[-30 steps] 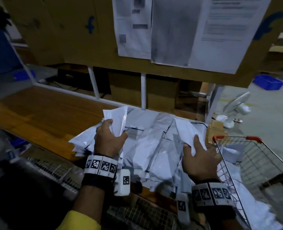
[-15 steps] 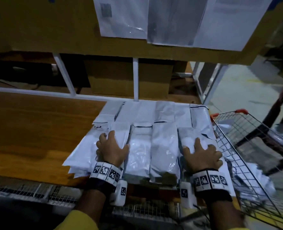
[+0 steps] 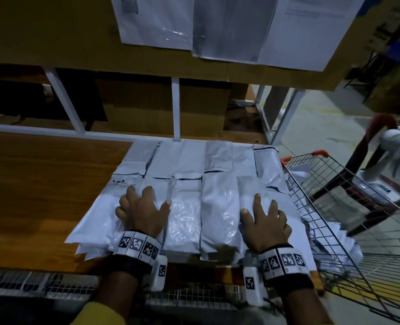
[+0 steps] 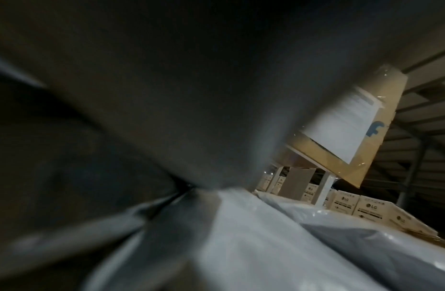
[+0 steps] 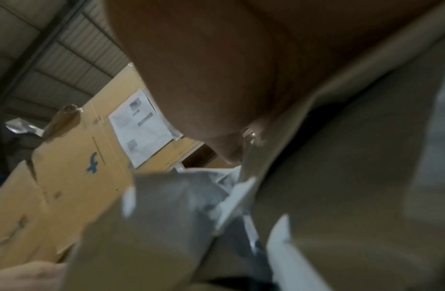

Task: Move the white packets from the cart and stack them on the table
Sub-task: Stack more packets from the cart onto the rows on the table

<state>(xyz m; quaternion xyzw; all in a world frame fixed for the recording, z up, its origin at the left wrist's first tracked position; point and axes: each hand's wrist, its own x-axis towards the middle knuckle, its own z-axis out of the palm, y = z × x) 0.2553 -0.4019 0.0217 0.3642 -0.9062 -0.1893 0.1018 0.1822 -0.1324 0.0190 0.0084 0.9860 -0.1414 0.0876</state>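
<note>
— On the table (image 3: 42, 195), what's lying there?

— A layered stack of white packets (image 3: 215, 207), spread across the right end of the wooden top, reaching right up to the wire cart (image 3: 349, 207) beside it. A few more packets (image 3: 330, 240) lie inside the cart.

— And the hands?

— Both flat on the stack. The left hand (image 3: 142, 212) rests on its left part with fingers spread and fairly straight, thumb pointing inward. The right hand (image 3: 264, 221) rests on the right part, fingers spread too, palm down. Neither one is pinching or curling round a packet.

— Do the wrist cameras add anything?

— Little. Both are blurred; the left one shows white plastic (image 4: 266, 246) close under the wrist, and the right one shows the palm (image 5: 216, 78) against packet edges.

— What's behind?

— A cardboard panel (image 3: 53, 31) with printed sheets (image 3: 156, 22) taped on it, above white frame bars (image 3: 175, 109).
</note>
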